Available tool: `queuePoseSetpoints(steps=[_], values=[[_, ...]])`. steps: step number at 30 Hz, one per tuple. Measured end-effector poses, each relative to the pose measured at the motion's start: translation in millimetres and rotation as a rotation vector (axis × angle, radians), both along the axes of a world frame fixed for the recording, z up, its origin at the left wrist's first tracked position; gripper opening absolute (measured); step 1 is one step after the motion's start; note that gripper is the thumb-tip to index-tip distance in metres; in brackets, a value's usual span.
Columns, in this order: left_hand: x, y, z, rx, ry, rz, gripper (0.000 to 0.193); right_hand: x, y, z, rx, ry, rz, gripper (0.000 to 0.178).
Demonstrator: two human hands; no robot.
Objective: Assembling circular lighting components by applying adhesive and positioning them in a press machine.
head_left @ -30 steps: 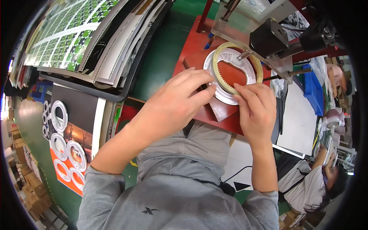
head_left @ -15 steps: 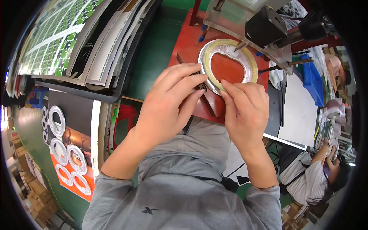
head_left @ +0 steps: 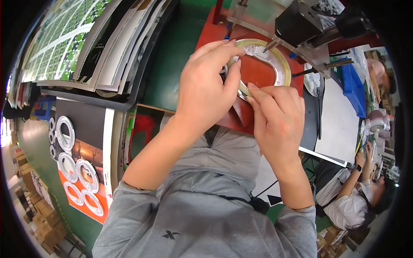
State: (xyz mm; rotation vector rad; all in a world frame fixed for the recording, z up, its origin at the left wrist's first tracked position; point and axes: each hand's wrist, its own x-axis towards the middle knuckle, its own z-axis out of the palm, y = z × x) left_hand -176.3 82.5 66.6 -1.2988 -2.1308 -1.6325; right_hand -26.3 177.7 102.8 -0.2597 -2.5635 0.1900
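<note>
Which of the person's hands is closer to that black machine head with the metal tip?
Left. The left hand reaches its fingertips up onto the ring, just left of the black machine head. The right hand grips the ring's lower edge, farther below it.

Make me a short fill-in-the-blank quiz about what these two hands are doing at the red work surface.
1. Both hands, the left hand and the right hand, touch a flat ____-shaped part.
2. The work surface under that part is coloured ____.
3. The person's sleeves are ____ in colour.
4. The plastic bin beyond the machine is ____.

Missing words: ring; red; grey; blue
</note>
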Motion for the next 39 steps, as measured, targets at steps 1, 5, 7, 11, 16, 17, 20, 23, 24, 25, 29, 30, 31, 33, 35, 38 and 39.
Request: queuePoseSetpoints(steps=[1,5,7,11,16,17,20,23,24,25,29,30,31,33,35,38,39], values=[[0,1,-2,0.015,-0.06,-0.002,0.02,1,1,-1,0.025,-0.001,0.004,0.026],[-5,7,-9,0.089,-0.076,-0.007,0.02,2,4,-1,0.044,-0.054,0.019,0.031],[-6,6,-6,0.068,-0.117,-0.019,0.02,2,6,5,0.05,-0.05,0.023,0.032],[-9,7,0,0.017,-0.115,-0.048,0.019,2,23,-1,-0.024,0.044,-0.053,0.039],[-11,4,1,-0.026,-0.067,-0.045,0.019,-26,36,-17,-0.106,-0.095,-0.141,0.055],[-11,4,1,-0.032,-0.031,-0.034,0.019,-27,38,-17,-0.106,-0.097,-0.141,0.055],[-9,7,8,-0.022,0.081,-0.01,0.018,-27,43,-10,-0.111,-0.128,-0.15,0.056],[-6,8,0,-0.021,0.093,0.002,0.019,-27,45,-18,-0.113,-0.11,-0.144,0.058],[-7,8,-1,-0.004,0.101,-0.006,0.019,-28,45,-19,-0.122,-0.098,-0.137,0.059],[-7,7,-2,0.011,0.083,-0.012,0.02,-28,44,-19,-0.129,-0.086,-0.13,0.06],[-8,-1,-1,0.038,-0.006,-0.035,0.024,-13,35,-17,-0.205,0.045,-0.04,0.054],[-8,-5,2,0.039,-0.105,-0.045,0.025,-3,31,-6,-0.146,0.113,0.009,0.051],[-8,-7,6,0.058,-0.2,-0.053,0.028,9,31,12,-0.085,0.177,0.051,0.048],[-17,-8,12,0.048,-0.144,-0.059,0.03,25,40,50,0.038,0.612,-0.026,0.041],[-17,2,19,-0.067,-0.074,-0.032,0.033,22,55,111,0.182,0.921,0.074,0.039],[-23,8,21,-0.221,0.098,0.034,0.034,17,123,140,0.84,0.86,-0.029,0.036],[-25,4,22,-0.333,0.112,0.074,0.032,6,139,145,1.137,0.816,-0.083,0.035]])
